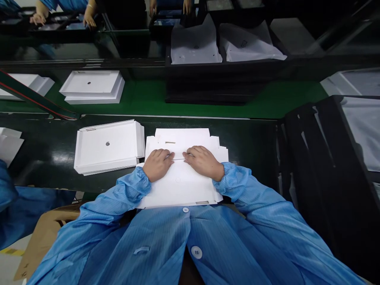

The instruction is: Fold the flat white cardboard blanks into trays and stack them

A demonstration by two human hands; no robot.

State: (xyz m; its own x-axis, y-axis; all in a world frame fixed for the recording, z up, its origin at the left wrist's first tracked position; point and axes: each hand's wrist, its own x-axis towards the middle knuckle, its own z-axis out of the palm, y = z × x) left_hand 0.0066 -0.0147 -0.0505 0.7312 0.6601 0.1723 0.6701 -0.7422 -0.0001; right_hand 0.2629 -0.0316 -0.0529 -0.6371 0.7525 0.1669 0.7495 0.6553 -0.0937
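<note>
While both forearms reach forward over the near edge, the person's left hand (158, 164) and right hand (204, 161) rest on a white card blank (178, 188). The blank lies on the dark worktop (252, 144), directly before the wearer's blue coat (166, 237). Fingers of both hands are bent, with thumb and fingers drawn together on a raised crosswise fold; the hands face each other, a short gap between them. Beyond the fold, the card shows stepped edges and a narrow slot.

Just left of the blank, a stack of white trays (107, 146) sits on the worktop, the top one showing a round dark hole. Past the worktop, on a green surface (145, 91), two further white trays (90, 85) are stacked slightly out of line. Ahead, a black tray (222, 71) carries two white bags (196, 43), side by side. At right stand tall stacked black trays (326, 158).

At far left, a neighbour's blue sleeve (7, 206) is visible near a brown carton (49, 233). Across the line, a co-worker's hand (89, 18) is over dark trays, whose contents appear to be flat packets, though the view there is dim
</note>
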